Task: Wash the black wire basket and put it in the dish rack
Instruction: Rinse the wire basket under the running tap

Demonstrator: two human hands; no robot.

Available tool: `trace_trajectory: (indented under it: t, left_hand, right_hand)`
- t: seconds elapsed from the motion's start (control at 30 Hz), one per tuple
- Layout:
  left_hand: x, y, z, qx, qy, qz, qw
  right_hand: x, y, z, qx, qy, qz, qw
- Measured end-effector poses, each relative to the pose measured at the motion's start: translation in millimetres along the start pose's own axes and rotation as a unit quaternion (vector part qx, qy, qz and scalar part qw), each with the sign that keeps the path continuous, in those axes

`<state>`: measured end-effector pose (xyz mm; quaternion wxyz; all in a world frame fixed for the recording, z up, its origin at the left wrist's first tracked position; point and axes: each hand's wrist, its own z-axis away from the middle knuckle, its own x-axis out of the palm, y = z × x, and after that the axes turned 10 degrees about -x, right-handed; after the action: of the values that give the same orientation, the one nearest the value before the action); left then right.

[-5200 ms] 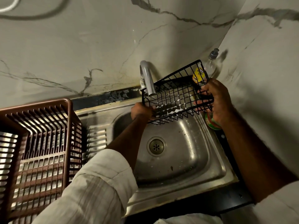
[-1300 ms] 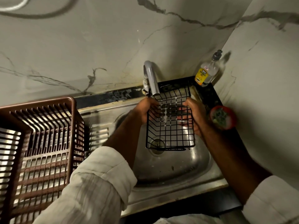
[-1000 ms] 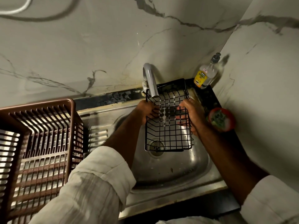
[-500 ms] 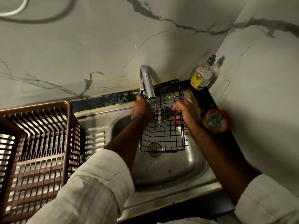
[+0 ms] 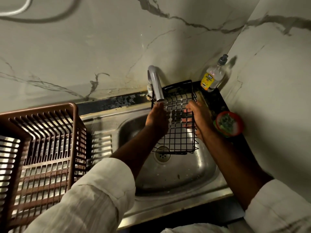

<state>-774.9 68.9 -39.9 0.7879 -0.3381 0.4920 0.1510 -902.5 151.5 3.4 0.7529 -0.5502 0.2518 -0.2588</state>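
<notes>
The brown slatted plastic dish rack [image 5: 42, 148] stands left of the stainless steel sink [image 5: 185, 179]. Over the bowl, tilted under the chrome tap [image 5: 155, 84], is the black wire basket [image 5: 181, 132]. This looks like rinsing, and next comes a lift leftward into the rack. The left hand [image 5: 156, 118] curls round one side rim, and the right hand [image 5: 196, 118] has its fingers wrapped round the other. The clear bottle [image 5: 212, 78] has a yellow label that reads "DISHWASH GEL".

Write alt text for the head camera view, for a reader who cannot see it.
Seen from above, a person's left hand and right hand grip a black wire basket by its sides, just below the faucet and over a steel sink. A brown dish rack stands to the left, and a dishwash gel bottle stands in the back right corner.
</notes>
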Motion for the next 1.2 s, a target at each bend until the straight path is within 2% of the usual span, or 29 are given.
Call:
trace_trajectory:
  t: [0.07,0.13,0.2,0.27,0.4,0.6,0.8,0.93,1.03,1.07,1.13,1.2]
  left_hand:
    - [0.8,4.4,0.8,0.026,-0.017,0.028,0.999]
    - [-0.9,9.5,-0.8,0.005,-0.038,0.172,0.984]
    - [-1.0,16.6,-2.5,-0.004,-0.077,0.342,0.937]
    - [4.9,21.3,-9.7,-0.013,-0.089,0.427,0.900]
    - [14.3,16.4,-20.2,-0.021,-0.066,0.428,0.901]
    - [9.6,6.5,-16.6,-0.025,-0.030,0.363,0.931]
    - [2.7,-10.1,-14.5,0.024,0.018,0.271,0.962]
    - [-11.0,-22.9,-13.1,0.048,0.094,0.149,0.983]
    - [-19.7,-32.2,-6.2,0.033,0.119,0.054,0.991]
    - [-20.5,-35.7,-2.8,0.016,0.120,0.073,0.990]
    - [-17.4,-42.2,2.0,-0.012,0.103,0.195,0.975]
    - [-14.7,-44.4,6.5,-0.004,0.079,0.352,0.933]
  right_hand:
    - [1.3,-2.4,-0.5,-0.008,-0.004,0.009,1.000]
    - [2.3,-5.4,2.3,-0.026,-0.005,0.028,0.999]
    - [1.5,-6.6,4.1,-0.025,-0.001,0.019,0.999]
    - [1.6,-8.9,8.0,-0.007,-0.004,-0.033,0.999]
    - [4.8,-7.6,15.5,-0.018,0.003,-0.047,0.999]
    - [6.5,5.5,12.4,0.021,-0.023,-0.035,0.999]
    - [3.9,1.5,17.5,0.040,-0.012,-0.052,0.998]
    - [-0.5,-2.3,15.9,0.038,0.002,-0.064,0.997]
    - [-3.6,-4.4,12.4,0.041,0.009,-0.062,0.997]
    - [-5.8,-3.3,10.6,0.042,0.011,-0.063,0.997]
    - [-9.7,-0.7,8.1,0.049,0.004,-0.070,0.996]
    - [-11.3,2.4,8.1,0.050,-0.009,-0.069,0.996]
